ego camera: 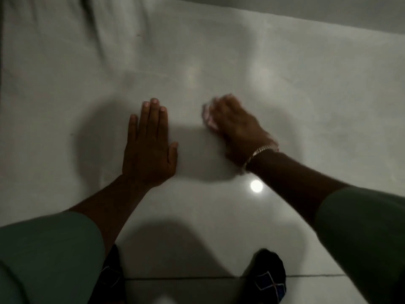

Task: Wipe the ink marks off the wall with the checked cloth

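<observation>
Green sleeves (50, 255); pale bracelet (259, 152), right wrist.

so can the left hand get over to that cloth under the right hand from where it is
Probably yes. The left hand lies flat on the wall, and only bare surface separates it from the cloth bunched under the blurred right hand.

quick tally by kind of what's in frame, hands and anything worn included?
Hands: 2, left hand flat on the wall, right hand blurred, closed on something pale, likely the cloth
Bracelets: 1, bracelet on the right wrist
Green sleeves: 2, left sleeve, right sleeve
Dark patterned feet: 2, left foot, right foot
Total: 7
</observation>
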